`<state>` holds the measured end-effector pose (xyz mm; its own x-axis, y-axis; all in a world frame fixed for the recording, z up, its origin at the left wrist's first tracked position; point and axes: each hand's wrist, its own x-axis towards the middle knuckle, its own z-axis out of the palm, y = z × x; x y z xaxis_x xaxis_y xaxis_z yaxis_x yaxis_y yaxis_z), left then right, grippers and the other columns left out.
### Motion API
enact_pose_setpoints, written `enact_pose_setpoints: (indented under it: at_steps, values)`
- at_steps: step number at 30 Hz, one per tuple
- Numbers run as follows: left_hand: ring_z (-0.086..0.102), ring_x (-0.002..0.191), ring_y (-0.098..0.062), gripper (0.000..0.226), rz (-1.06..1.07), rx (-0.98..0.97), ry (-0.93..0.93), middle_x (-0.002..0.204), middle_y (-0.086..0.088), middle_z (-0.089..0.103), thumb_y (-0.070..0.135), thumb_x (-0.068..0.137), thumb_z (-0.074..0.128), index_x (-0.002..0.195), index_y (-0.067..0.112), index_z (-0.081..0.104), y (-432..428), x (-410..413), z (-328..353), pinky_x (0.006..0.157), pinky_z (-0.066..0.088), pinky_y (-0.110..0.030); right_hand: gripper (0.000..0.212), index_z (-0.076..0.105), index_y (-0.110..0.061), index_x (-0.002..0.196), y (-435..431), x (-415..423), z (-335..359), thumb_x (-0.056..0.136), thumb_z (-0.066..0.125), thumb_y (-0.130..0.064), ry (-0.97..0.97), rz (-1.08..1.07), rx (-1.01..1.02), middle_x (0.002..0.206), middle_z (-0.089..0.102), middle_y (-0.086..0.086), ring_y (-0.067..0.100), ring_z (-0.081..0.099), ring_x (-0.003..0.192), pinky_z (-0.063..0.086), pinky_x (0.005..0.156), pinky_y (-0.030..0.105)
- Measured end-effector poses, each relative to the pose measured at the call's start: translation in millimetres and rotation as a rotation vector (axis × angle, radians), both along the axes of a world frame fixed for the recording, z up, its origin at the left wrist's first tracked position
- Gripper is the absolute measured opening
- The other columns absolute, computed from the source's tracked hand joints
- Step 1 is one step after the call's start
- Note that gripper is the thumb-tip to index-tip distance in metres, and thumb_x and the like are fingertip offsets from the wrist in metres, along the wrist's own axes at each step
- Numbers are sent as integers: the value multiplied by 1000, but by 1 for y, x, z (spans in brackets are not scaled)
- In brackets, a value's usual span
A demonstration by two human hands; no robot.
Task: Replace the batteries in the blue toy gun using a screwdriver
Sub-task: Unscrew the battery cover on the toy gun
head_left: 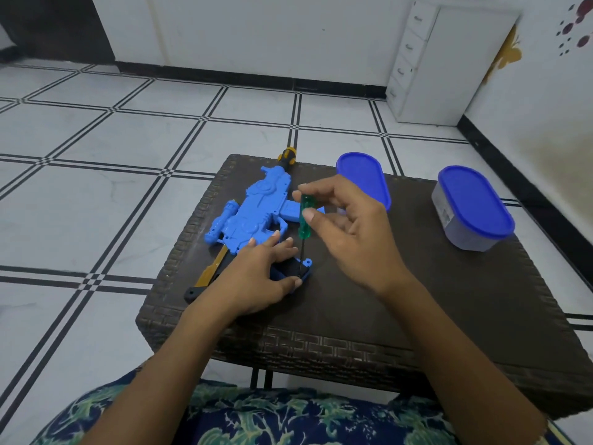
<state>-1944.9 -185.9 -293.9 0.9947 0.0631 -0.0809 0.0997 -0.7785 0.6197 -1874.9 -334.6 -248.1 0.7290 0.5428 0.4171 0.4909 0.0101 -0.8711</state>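
On the table point(417, 284), the blue toy gun point(253, 213) lies at 10 o'clock from centre, the left hand point(260, 274) pressing its grip with straight fingers while the right hand point(346, 226) pinches the upright screwdriver point(305, 216), tip on that grip.

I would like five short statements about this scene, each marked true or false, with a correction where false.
1. The right hand pinches the screwdriver by its green handle. True.
2. The screwdriver lies flat. False: it stands nearly upright, tip down at the grip of the blue toy gun.
3. The left hand rests on the blue toy gun's grip. True.
4. The grey container has a red lid. False: its lid is blue.
5. The blue toy gun lies on the floor. False: it lies on the table.
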Motion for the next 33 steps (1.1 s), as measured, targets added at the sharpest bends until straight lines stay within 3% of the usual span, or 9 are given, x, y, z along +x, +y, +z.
enact_pose_setpoints:
  at_steps: [2,4,7,12,18,22,25,30,33]
  values:
    - [3,145,-3,58,-8,6,-5,155,13,22,35,87,63,141,27,42,1,0,-3,119,-3,-34,22,66,-20,106,0,-2,1,89,69,-7,15,-7,11,105,65,0,11,66,74,55,65,24]
    - [3,145,-4,58,-15,14,-17,155,14,20,36,88,62,142,28,42,1,0,-4,119,-3,-35,25,68,-21,100,2,-3,0,79,81,-17,-24,-76,33,98,63,-3,11,63,80,51,64,17]
    - [3,144,-1,59,-17,4,-15,155,13,23,34,88,63,142,25,41,2,1,-5,119,-2,-35,21,71,-15,89,5,1,-2,74,84,-15,-131,-197,69,87,67,1,12,63,82,52,62,20]
    - [3,144,1,60,-16,3,-7,155,15,23,34,88,63,142,25,40,3,2,-4,119,-3,-33,17,73,-10,103,0,4,0,87,69,-3,-82,-116,24,96,74,1,6,70,88,56,75,19]
    - [3,144,0,59,-16,11,-8,154,14,24,34,88,63,142,25,41,4,3,-3,119,-3,-34,12,73,-11,87,4,3,4,78,79,-6,37,-124,154,91,71,9,10,69,82,55,66,22]
    - [5,144,0,59,-19,19,-25,154,13,26,34,87,64,141,24,42,4,2,-4,118,-1,-33,23,71,-5,103,0,7,7,81,74,2,109,-90,159,93,75,7,10,71,88,56,75,20]
    - [5,145,-2,59,-22,30,-3,154,12,25,34,88,63,142,24,41,3,3,-2,120,0,-35,20,71,0,107,-1,6,4,88,67,1,98,-77,122,99,75,8,14,72,96,57,83,25]
    - [6,145,-3,56,-23,52,-15,154,11,27,33,88,63,139,25,44,1,2,0,118,0,-34,16,74,-15,90,2,2,4,76,81,-11,45,-107,117,91,70,2,14,69,86,60,69,40]
    - [6,144,-2,55,-20,54,-9,154,12,26,32,88,63,139,26,44,0,1,3,117,-1,-32,18,75,-12,91,1,6,4,76,81,-6,29,-112,113,89,72,5,9,68,83,58,71,31]
